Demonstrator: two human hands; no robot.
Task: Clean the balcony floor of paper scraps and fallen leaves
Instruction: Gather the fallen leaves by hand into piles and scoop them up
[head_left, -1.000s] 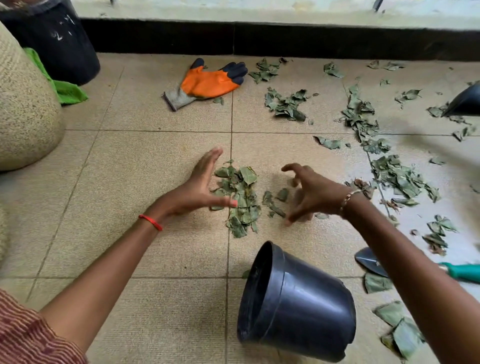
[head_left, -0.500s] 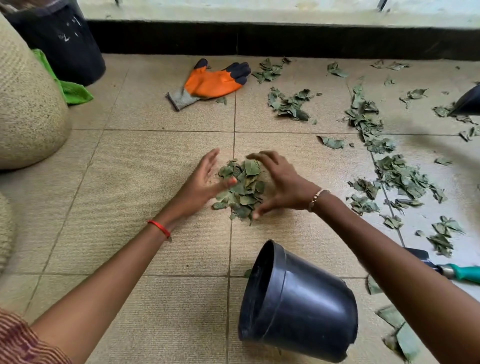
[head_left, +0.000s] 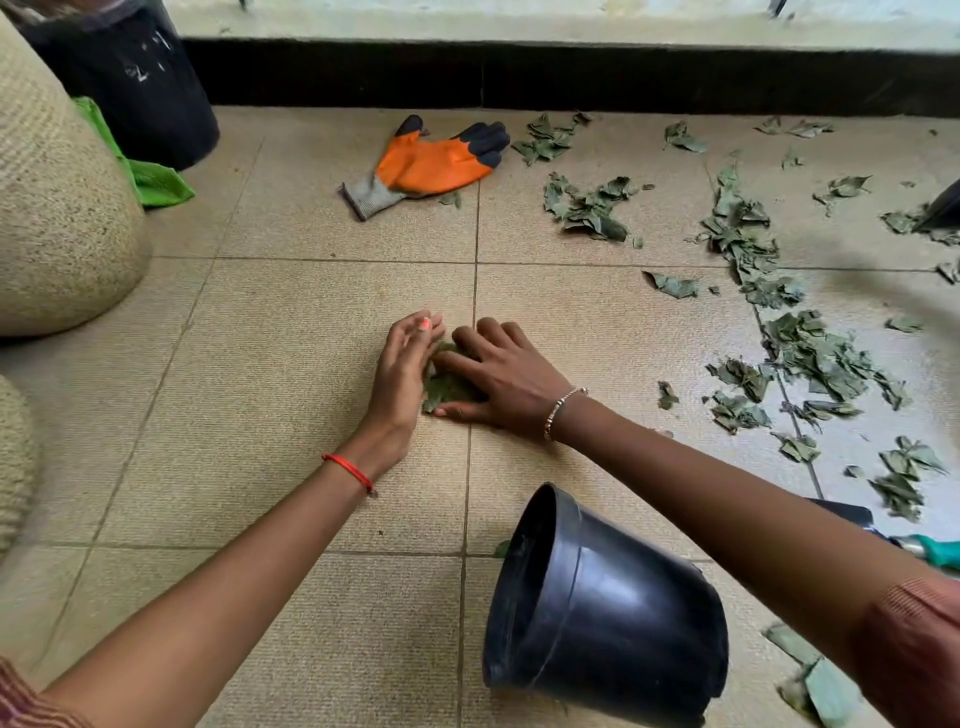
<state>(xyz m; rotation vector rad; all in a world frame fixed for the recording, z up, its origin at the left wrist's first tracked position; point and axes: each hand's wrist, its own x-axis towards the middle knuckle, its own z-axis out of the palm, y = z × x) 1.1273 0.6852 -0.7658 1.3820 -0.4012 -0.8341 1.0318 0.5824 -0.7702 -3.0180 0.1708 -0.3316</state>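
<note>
Beyond the mouth of the pot (head_left: 608, 613), which lay on its side on the floor (head_left: 291, 364), both hands closed in on a small pile (head_left: 447, 387) of green leaves. The left hand (head_left: 402, 369) stood on its edge with the fingers nearly straight and close together, the palm pressed against the pile's left side. The right hand (head_left: 501, 382) lay palm down over the pile, its fingers bent over the top and the thumb stretched along the edge nearest the pot, so only a little of the pile showed between the hands. A red thread (head_left: 350, 470) circled the left wrist and a bracelet (head_left: 561, 410) the right.

Many loose leaves (head_left: 821, 358) lay scattered beyond the pot and to its right, well apart from the pile. A trowel (head_left: 930, 551) with a green handle showed just right of the pot, partly hidden by the right arm. Farther beyond the pot lay an orange glove (head_left: 431, 163), flat on the floor, near the wall. Far to the pot's left stood a bucket (head_left: 130, 78) with a green cloth (head_left: 156, 182) at its foot, beside a beige sack (head_left: 57, 208)
</note>
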